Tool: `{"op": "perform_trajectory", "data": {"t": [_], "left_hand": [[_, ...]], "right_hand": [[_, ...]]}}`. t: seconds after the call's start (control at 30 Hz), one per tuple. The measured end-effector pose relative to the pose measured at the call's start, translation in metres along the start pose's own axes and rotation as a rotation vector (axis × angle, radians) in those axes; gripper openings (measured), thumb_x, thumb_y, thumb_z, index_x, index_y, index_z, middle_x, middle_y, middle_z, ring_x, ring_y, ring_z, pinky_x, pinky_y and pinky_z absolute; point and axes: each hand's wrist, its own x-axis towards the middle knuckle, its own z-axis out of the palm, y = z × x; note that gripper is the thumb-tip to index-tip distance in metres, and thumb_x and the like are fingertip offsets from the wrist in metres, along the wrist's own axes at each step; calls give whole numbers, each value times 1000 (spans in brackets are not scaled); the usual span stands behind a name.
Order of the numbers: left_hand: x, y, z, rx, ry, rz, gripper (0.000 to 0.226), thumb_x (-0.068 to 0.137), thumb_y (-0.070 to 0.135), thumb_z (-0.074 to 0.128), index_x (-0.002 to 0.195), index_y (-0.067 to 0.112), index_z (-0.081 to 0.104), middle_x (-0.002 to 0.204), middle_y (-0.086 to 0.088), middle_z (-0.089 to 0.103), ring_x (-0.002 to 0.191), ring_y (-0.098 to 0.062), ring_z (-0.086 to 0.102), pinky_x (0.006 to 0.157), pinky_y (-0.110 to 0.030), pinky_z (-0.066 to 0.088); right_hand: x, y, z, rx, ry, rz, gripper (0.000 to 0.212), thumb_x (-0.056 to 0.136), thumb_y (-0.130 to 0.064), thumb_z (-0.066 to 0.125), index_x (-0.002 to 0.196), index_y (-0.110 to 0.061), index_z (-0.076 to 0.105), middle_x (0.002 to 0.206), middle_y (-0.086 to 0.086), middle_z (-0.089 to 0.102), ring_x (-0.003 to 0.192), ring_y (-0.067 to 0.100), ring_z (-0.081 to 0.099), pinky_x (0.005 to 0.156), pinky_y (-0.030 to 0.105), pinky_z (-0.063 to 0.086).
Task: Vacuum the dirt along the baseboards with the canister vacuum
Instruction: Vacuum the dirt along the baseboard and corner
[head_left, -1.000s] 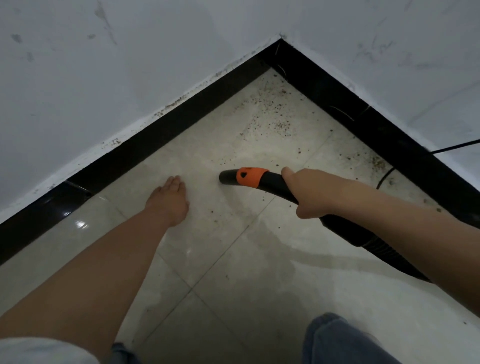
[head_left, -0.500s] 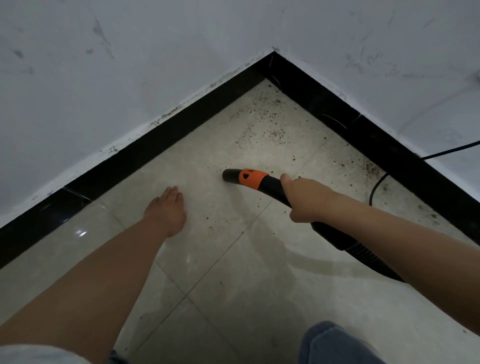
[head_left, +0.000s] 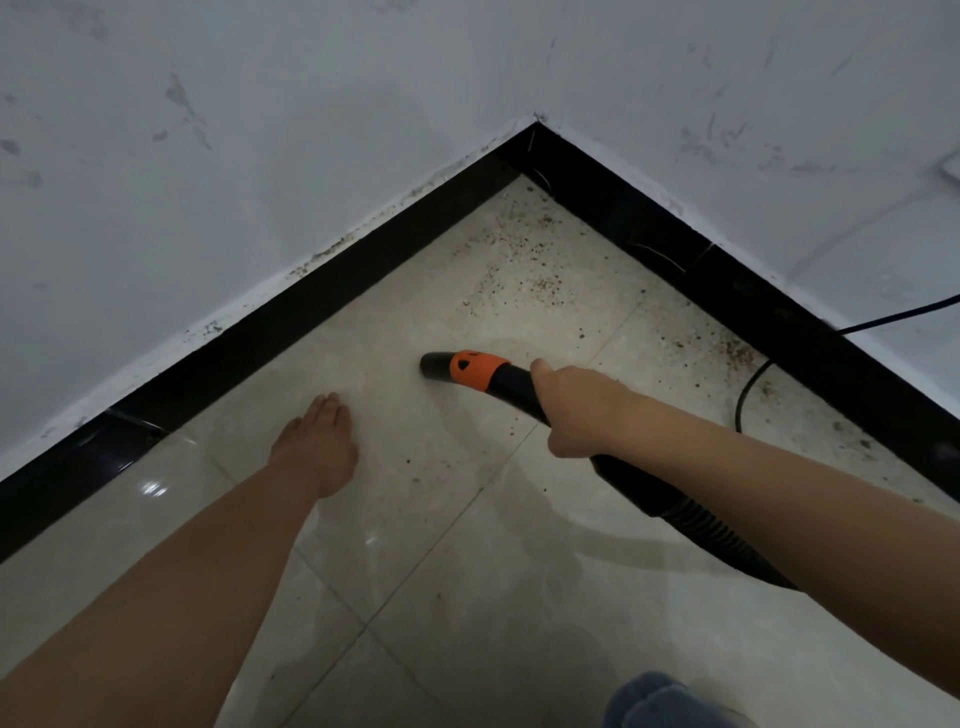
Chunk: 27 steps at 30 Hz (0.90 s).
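My right hand (head_left: 582, 410) grips the black vacuum nozzle (head_left: 470, 369), which has an orange collar and points left, low over the beige tiled floor. Its ribbed black hose (head_left: 691, 519) runs back under my right forearm. My left hand (head_left: 319, 441) rests flat on the floor, fingers together, left of the nozzle tip. Reddish-brown dirt (head_left: 524, 260) is scattered in the corner ahead, with more dirt (head_left: 737, 356) along the right baseboard. Black baseboards (head_left: 322, 301) meet at the corner under white walls.
A black power cord (head_left: 748, 384) loops on the floor at the right and rises along the wall. A knee in blue jeans (head_left: 660, 701) shows at the bottom edge. A few crumbs (head_left: 415, 470) lie between my hands.
The view has tilted so the corner sits lower in frame. The nozzle and both hands hold nearly the same places on the floor; the nozzle tip edged slightly left.
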Motion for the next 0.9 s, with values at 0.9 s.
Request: {"op": "perform_trajectory", "data": {"t": [0.9], "left_hand": [[16,5,4,-20,61,-8,57,103,27,21,149,1,-1,158,-12,-7,147,-22,-3,119,-30,16]], "right_hand": [[15,-2,-57,-343,-139,100,51,81,-1,55,130,-6,40,77,5,47,65,16,48,50,23,37]]}}
